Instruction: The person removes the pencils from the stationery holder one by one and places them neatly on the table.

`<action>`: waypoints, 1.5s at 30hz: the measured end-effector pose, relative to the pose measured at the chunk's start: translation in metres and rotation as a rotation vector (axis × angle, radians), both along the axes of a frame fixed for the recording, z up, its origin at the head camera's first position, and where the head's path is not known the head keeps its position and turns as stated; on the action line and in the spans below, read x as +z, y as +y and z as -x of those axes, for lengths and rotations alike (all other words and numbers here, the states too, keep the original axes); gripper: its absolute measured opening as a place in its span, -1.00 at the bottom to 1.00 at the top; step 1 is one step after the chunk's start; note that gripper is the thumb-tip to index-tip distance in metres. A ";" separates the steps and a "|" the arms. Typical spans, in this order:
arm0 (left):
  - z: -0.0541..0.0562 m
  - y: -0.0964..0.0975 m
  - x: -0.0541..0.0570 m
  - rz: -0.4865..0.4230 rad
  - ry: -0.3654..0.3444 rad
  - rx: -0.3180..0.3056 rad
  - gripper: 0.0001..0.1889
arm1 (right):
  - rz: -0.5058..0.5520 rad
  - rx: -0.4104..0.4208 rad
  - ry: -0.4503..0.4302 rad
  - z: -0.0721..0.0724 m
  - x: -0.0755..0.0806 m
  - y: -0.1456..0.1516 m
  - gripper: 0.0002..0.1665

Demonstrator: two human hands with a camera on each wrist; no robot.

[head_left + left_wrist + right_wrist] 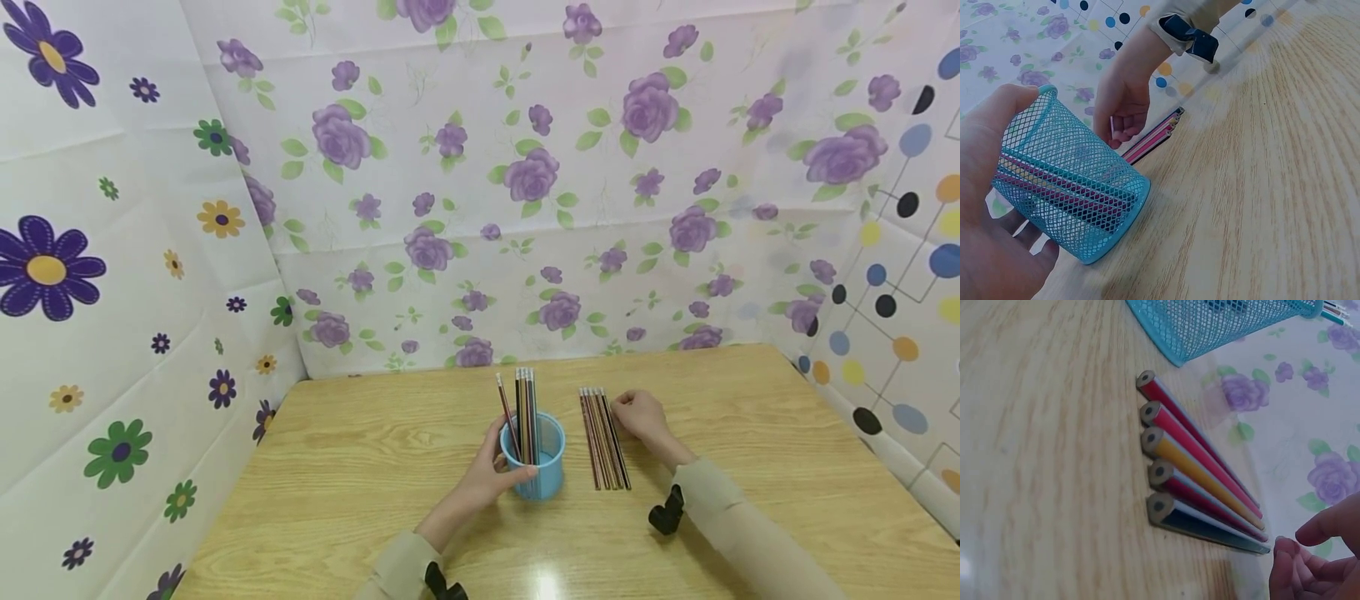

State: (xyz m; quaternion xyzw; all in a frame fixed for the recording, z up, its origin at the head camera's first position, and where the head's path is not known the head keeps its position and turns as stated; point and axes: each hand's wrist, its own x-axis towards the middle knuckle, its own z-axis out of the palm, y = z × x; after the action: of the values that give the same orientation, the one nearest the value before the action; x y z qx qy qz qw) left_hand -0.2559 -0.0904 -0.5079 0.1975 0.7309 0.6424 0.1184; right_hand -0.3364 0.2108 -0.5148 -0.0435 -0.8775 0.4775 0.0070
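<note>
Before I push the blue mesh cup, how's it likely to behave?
The cup is probably light, given its open mesh walls. It may tip if pushed up high, since pencils stick out its top. The gripping left hand should steady it.

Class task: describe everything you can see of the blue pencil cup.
The cup is light blue, round and open-topped, with see-through mesh walls, possibly metal, and smoother bands at rim and base. It stands upright on the wooden table, left of the laid-out pencils. Inside are several upright pencils, one leaning apart. The left hand grips its side.
</note>
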 end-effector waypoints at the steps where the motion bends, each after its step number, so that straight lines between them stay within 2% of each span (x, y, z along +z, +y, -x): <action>1: 0.000 0.000 0.000 0.002 0.006 -0.001 -0.02 | 0.010 -0.001 0.004 0.000 0.001 -0.001 -0.67; 12: 0.000 0.000 -0.002 0.000 0.001 0.001 -0.03 | 0.206 0.053 0.087 0.003 0.009 -0.011 -0.67; 19: 0.001 -0.001 -0.002 -0.013 0.000 -0.003 -0.01 | 0.320 0.172 0.147 0.003 0.012 -0.018 -0.65; 33: 0.002 -0.001 -0.002 -0.026 -0.004 -0.010 -0.04 | 0.379 0.260 0.106 -0.007 0.024 -0.030 -0.58; 45: 0.002 0.000 -0.001 -0.015 -0.006 -0.006 -0.05 | 0.341 0.378 0.119 -0.009 0.024 -0.040 -0.57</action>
State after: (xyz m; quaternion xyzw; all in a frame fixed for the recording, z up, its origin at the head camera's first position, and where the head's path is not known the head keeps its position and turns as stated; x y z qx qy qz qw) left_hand -0.2581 -0.0905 -0.5091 0.1987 0.7253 0.6480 0.1209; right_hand -0.3270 0.1708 -0.4907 0.1490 -0.7750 0.6130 -0.0382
